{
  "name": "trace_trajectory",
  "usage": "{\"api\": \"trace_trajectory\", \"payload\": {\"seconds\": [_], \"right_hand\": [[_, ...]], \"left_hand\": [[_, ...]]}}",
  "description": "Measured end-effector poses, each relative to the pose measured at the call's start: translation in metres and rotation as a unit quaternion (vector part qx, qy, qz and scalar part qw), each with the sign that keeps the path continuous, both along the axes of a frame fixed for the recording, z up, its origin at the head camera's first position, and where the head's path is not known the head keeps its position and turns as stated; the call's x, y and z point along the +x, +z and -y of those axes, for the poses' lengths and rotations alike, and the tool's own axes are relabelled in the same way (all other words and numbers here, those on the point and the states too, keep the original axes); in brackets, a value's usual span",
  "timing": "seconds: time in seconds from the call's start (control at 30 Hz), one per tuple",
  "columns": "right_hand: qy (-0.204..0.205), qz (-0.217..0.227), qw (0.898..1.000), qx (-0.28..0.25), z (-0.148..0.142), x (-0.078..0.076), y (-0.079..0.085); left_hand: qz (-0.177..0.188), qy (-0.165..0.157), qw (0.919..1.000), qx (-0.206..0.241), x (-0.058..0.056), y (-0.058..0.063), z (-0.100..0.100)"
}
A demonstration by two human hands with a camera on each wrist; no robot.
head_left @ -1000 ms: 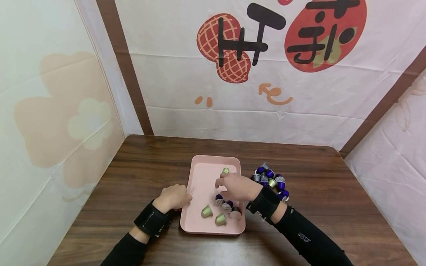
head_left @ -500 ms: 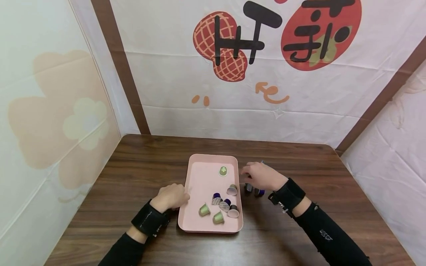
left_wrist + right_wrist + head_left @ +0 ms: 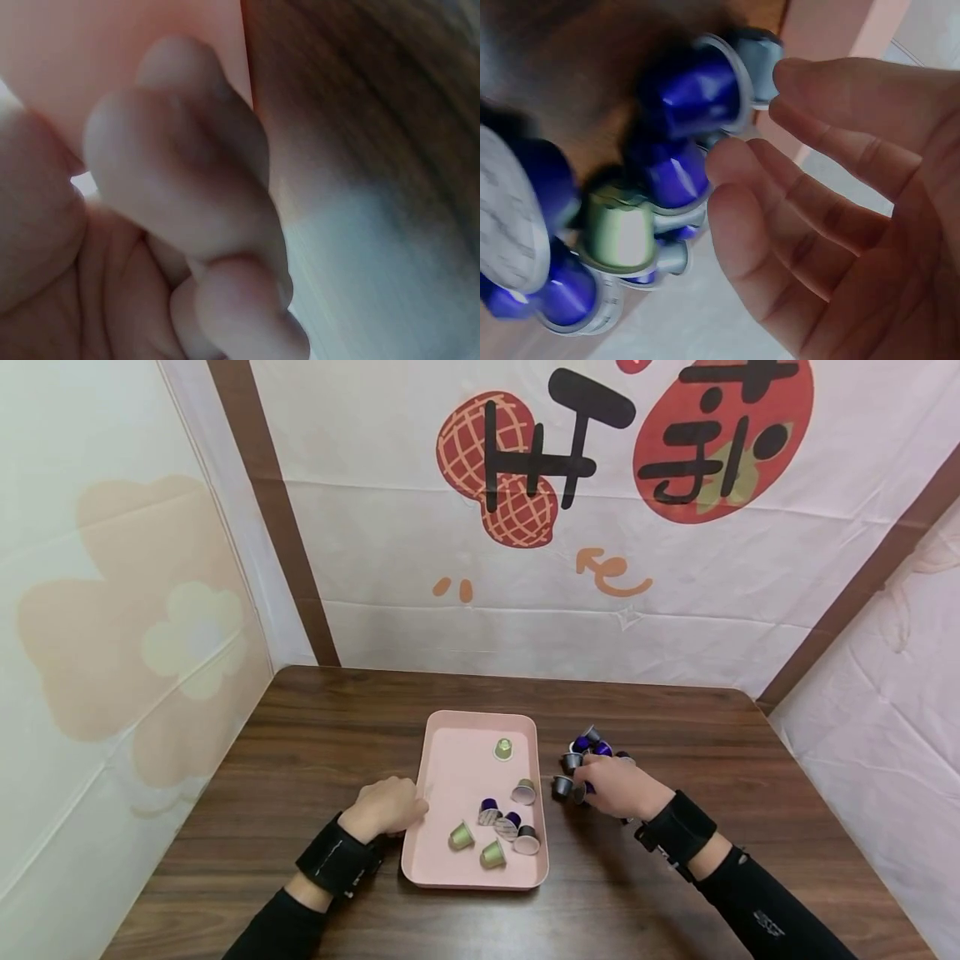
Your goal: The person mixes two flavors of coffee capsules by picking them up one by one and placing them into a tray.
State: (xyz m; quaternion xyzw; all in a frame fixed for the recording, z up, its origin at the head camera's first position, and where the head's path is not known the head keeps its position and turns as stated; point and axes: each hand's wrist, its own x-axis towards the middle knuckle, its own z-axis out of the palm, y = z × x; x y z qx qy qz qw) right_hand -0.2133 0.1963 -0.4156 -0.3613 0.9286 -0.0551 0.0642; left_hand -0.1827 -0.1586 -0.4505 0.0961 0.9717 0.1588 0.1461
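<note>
My left hand (image 3: 386, 808) grips the left rim of the pink tray (image 3: 457, 735), fingers curled at its edge in the left wrist view. Over a pile of coffee capsules right of the tray is my right hand (image 3: 618, 787). Its fingers are loosely bent with nothing between them, the fingertips close to a blue capsule (image 3: 694, 90) and a grey capsule (image 3: 757, 64). A green capsule (image 3: 619, 229) lies among more blue ones in the right wrist view. The hand hides part of the pile in the head view.
Inside the tray lie an upright green capsule (image 3: 503, 748), a grey-brown capsule (image 3: 524, 791), two purple capsules, a black-ended capsule (image 3: 527, 840) and two tipped green capsules. A dark capsule (image 3: 562, 787) sits between tray and right hand. A printed cloth (image 3: 390, 527) hangs behind the table.
My right hand has moved right, from above the tray to the capsule pile. The grey-brown capsule now shows in the tray where that hand was. My left hand stays at the rim.
</note>
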Motion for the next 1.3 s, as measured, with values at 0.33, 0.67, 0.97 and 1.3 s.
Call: {"api": "trace_trajectory", "payload": {"seconds": [0.33, 0.67, 0.97, 1.3], "right_hand": [[0.002, 0.031, 0.999, -0.011, -0.007, 0.005, -0.013], [-0.010, 0.053, 0.998, 0.013, -0.008, 0.013, -0.027], [-0.018, 0.065, 0.998, 0.020, -0.009, 0.015, -0.031], [0.016, 0.036, 0.999, -0.015, -0.002, 0.021, -0.010]], "left_hand": [[0.001, 0.000, 1.0000, 0.000, 0.000, -0.003, 0.000], [0.006, -0.002, 1.0000, 0.001, 0.000, -0.001, 0.000], [0.006, -0.001, 1.0000, 0.000, 0.001, 0.000, 0.000], [0.005, 0.002, 1.0000, -0.004, -0.001, -0.001, 0.001]]}}
